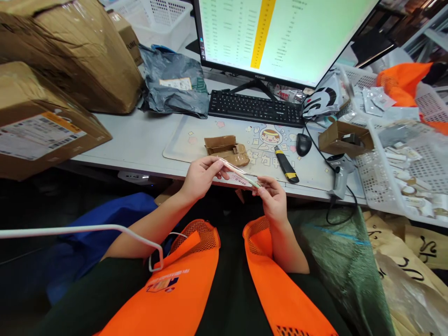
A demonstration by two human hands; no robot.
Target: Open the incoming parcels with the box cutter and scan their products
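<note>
A slim, pale pink-and-green stick in a clear plastic sleeve (pixel 241 174) is stretched between my two hands, above the desk's front edge. My left hand (pixel 203 176) pinches its left end between thumb and fingers. At the right end, my right hand (pixel 273 196) grips it the same way. What exactly the stick is cannot be made out. Just behind it lies a small opened cardboard box (pixel 229 150), torn and flattened. A black-and-yellow utility knife (pixel 286 164) rests on the desk mat (pixel 189 147), right of the box.
Behind stand a keyboard (pixel 255 108) and a monitor (pixel 283 37), with a mouse (pixel 303 144) to the right. A corded barcode scanner (pixel 341 175) lies beside a white basket (pixel 380 186) of small packages. Large cartons (pixel 70 60) and a grey mailer bag (pixel 173 86) fill the left.
</note>
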